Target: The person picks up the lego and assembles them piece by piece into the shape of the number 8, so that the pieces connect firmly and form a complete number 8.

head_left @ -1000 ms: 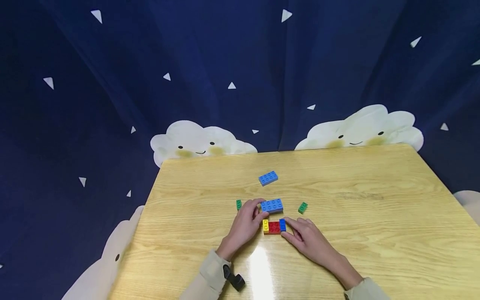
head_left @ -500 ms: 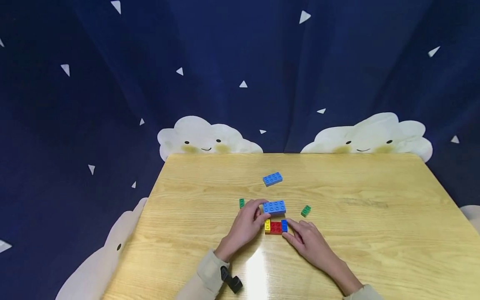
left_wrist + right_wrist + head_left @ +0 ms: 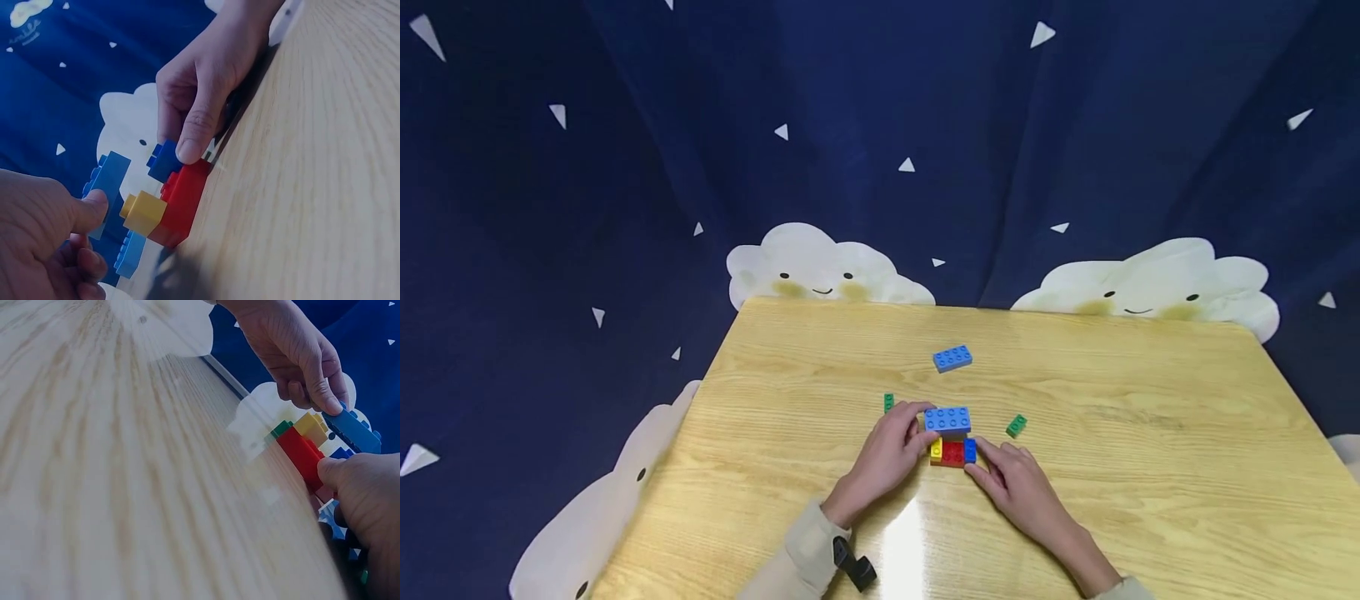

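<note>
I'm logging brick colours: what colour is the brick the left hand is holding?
The held brick is light blue, seen best in the head view.

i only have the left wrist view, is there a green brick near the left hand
Observer: Yes, the head view shows a green brick on the table, just beyond the left hand.
Operator: ok and how many studs on top of the light blue brick that hand is holding
Observer: Eight on the light blue brick, in two rows of four, seen from above in the head view.
</note>
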### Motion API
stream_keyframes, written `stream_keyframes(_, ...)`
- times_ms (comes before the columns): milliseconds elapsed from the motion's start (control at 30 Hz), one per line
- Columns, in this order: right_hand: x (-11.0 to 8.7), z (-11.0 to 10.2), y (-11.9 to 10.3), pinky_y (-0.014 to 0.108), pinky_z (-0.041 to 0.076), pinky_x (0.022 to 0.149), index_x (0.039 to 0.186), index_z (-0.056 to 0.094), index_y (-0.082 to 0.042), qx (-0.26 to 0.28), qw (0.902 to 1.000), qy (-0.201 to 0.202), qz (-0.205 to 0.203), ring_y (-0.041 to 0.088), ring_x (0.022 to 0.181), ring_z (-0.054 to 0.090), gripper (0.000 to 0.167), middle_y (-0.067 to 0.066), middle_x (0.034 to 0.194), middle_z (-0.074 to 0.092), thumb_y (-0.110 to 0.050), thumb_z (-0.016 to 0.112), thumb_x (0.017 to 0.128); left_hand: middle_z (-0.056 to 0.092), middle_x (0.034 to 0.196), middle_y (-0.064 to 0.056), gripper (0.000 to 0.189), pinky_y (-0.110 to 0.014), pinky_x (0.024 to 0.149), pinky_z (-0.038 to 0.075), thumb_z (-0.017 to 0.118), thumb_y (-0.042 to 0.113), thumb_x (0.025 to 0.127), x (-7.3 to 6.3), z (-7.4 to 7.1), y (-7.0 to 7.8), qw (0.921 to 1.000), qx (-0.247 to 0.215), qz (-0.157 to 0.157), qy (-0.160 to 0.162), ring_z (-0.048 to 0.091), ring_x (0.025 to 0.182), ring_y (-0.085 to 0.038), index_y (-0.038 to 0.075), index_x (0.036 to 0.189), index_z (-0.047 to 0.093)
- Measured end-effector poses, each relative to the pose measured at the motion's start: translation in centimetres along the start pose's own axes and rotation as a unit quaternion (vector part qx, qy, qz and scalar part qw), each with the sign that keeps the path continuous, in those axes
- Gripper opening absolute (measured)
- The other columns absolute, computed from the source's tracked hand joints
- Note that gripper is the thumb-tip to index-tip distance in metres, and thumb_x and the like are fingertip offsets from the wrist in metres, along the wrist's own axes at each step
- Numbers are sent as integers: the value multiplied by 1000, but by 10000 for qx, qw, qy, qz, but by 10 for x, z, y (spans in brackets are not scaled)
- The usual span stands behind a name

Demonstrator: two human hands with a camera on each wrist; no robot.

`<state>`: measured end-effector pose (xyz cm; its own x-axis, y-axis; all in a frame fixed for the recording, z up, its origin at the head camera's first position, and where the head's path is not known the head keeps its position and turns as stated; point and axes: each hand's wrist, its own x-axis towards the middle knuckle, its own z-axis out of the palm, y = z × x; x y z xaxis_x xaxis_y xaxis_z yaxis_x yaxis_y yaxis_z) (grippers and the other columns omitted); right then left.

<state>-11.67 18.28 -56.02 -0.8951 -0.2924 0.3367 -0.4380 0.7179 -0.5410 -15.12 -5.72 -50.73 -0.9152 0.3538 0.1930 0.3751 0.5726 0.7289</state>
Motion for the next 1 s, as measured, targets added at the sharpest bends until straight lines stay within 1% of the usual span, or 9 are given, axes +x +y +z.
stream_keyframes(167,0,2,-1,26,32,68,131,71,1,-41,9998,129,-169,-2,64,31,47,-18,69,37,-25,80,93,50,84,7,38,-22,66,37,70,22,101,-4,0,1,9999,-12,-8,-135,45,75,-7,10,136,66)
stream_keyframes(300,0,4,0,26,32,68,131,71,-1,-40,9995,195,-232,-3,64,31,46,-19,69,36,-24,81,93,50,84,7,39,-21,65,37,70,22,101,-6,2,0,9998,-29,-20,-186,44,73,-6,8,137,65)
stream_keyframes(600,2,5,1,26,32,67,135,70,-3,-30,9998,147,-164,-2,63,30,48,-18,68,36,-26,79,94,50,84,7,39,-20,63,37,72,22,100,-10,3,2,9997,-54,-82,-221,44,72,-5,11,137,66)
stream_keyframes(867,2,4,1,25,31,66,134,70,-1,-61,9996,160,-202,-2,63,30,49,-18,68,36,-25,80,93,51,84,8,40,-20,61,38,72,22,100,-12,4,3,9996,-41,-67,-263,44,70,-4,8,137,66)
stream_keyframes(1000,3,4,1,25,32,66,133,70,1,-51,9996,189,-217,-1,63,30,49,-17,69,36,-24,81,93,50,84,8,40,-20,60,37,72,22,100,-12,3,5,9995,-6,-84,-305,43,69,-4,9,137,66)
